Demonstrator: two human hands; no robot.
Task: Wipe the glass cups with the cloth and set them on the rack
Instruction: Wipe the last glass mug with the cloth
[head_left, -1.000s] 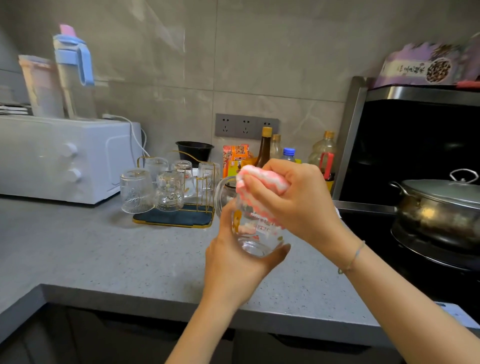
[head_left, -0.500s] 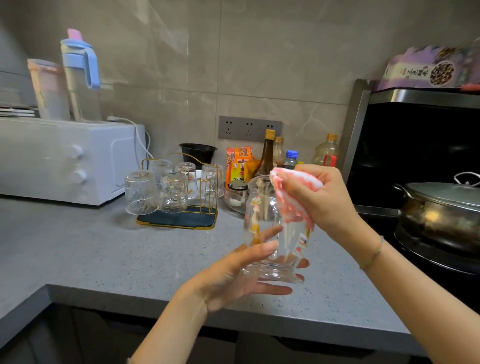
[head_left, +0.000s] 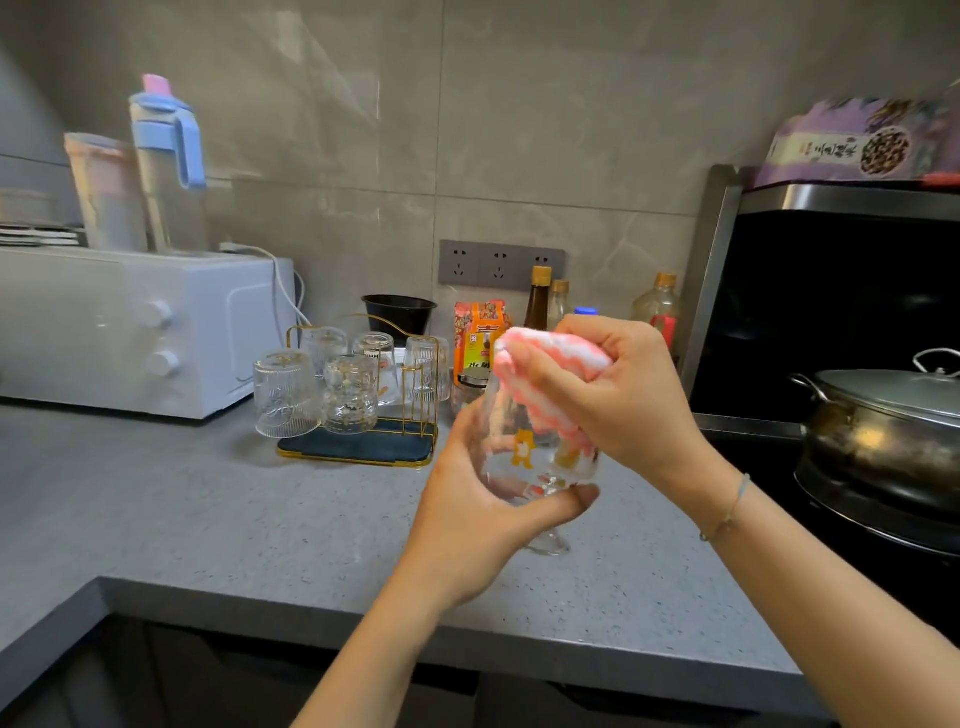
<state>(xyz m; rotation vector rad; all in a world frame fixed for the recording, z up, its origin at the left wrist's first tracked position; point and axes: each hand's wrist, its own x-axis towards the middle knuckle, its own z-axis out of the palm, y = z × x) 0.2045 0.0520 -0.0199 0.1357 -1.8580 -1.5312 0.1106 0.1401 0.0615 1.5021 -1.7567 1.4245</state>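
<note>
A clear glass cup (head_left: 524, 457) with a small orange print is held above the grey counter (head_left: 260, 525). My left hand (head_left: 478, 514) grips it round the lower part from the left. My right hand (head_left: 618, 395) holds a pink and white cloth (head_left: 550, 364) bunched against the cup's rim, part of it pushed into the mouth. Behind to the left stands a gold wire rack (head_left: 363, 441) on a dark blue mat, with several glass cups (head_left: 285, 395) upside down on it.
A white microwave (head_left: 130, 327) with jugs on top stands at the left. Bottles, an orange packet (head_left: 480, 338) and a black bowl (head_left: 399, 312) line the wall. A steel pot (head_left: 883, 421) sits on the black stove at right. The counter edge runs below my arms.
My left hand went from cradling the cup's base with open fingers to gripping it round the side. The cloth in my right hand moved over the rim and into the mouth.
</note>
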